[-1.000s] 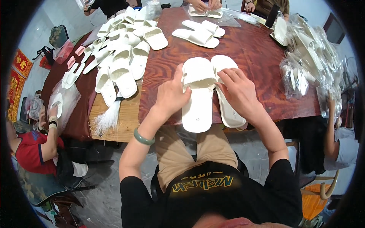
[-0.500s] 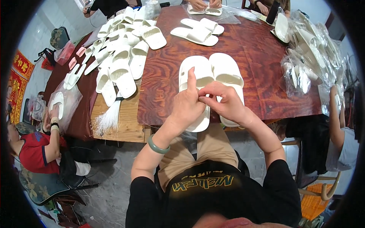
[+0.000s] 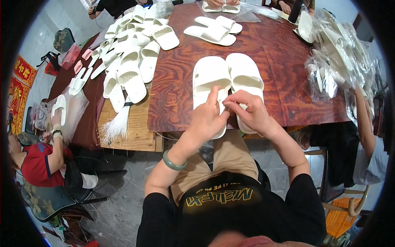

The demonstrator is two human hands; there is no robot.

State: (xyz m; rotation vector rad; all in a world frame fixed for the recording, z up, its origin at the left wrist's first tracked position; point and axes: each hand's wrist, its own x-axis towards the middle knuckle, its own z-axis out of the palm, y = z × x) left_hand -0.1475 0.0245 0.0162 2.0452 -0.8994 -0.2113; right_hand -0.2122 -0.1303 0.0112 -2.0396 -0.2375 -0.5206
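Pair of white foam slide slippers [image 3: 227, 78] at the reddish wooden bench's [image 3: 284, 53] near edge. Left hand [image 3: 207, 119] and right hand [image 3: 251, 111] have drawn together since a second ago, both grips now pinching narrow at the slippers' heel ends; what they pinch is unclear.

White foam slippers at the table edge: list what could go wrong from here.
1. The pair of white foam slippers lies with its heel ends at the near edge of the dark red wooden table; a tug could slide one off onto the lap.
2. Left hand and right hand pinch something too small to make out; it might be dropped.
3. The loose heap of white slippers beside them could mix with this pair.
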